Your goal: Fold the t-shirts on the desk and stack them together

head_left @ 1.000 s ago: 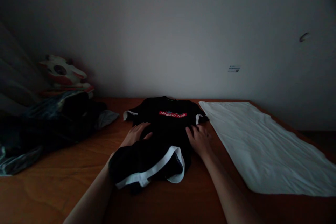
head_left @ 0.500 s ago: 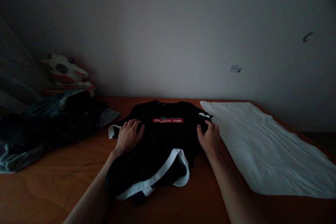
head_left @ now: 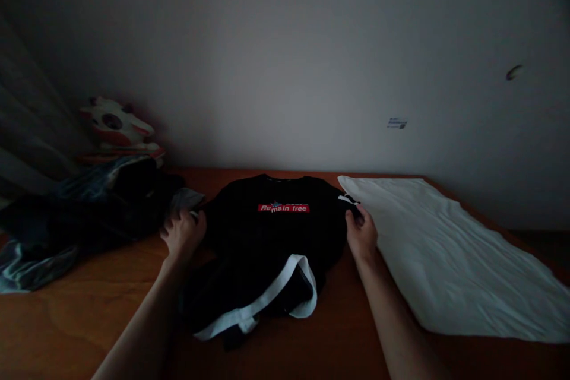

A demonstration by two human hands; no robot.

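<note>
A black T-shirt point(head_left: 267, 231) with white trim and a red "Remain free" print lies front up on the wooden surface, its collar toward the wall. The lower part is bunched, and the white hem point(head_left: 267, 297) curls over nearest me. My left hand point(head_left: 183, 231) is closed on the left sleeve, whose cuff is mostly hidden by the fingers. At the other side my right hand point(head_left: 360, 228) pinches the right sleeve by its white-striped cuff.
Right of the shirt a white cloth point(head_left: 449, 255) is spread over the wooden surface point(head_left: 111, 309). Dark clothes point(head_left: 89, 214) are heaped at the left, with a cow-shaped toy point(head_left: 120, 124) behind them. A pale wall point(head_left: 276, 71) rises behind, bearing a small label point(head_left: 396, 123).
My left hand has moved left from the shirt body to the left sleeve and taken hold of it. My right hand has shifted slightly right and closed on the right cuff. The sleeves are spread wider.
</note>
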